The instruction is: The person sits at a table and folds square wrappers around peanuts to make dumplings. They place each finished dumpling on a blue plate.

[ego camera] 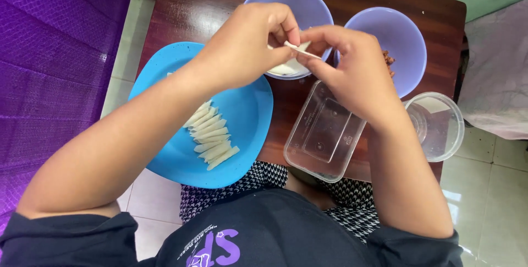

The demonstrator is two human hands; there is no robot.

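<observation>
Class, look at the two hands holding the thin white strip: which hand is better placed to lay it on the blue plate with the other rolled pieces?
Left, probably. The left hand hangs right above the blue plate; the right hand is above the clear container.

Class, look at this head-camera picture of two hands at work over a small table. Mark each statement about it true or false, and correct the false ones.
1. Both hands pinch one thin white strip between them. True: the left hand and right hand hold it over the bowls.
2. The blue plate holds a row of rolled white pieces. True.
3. The rectangular clear container is full of rolls. False: it looks empty.
4. There are three lavender bowls. False: only two show, the left bowl and the right bowl.
5. The round clear container sits at the table's right edge. True.
</observation>
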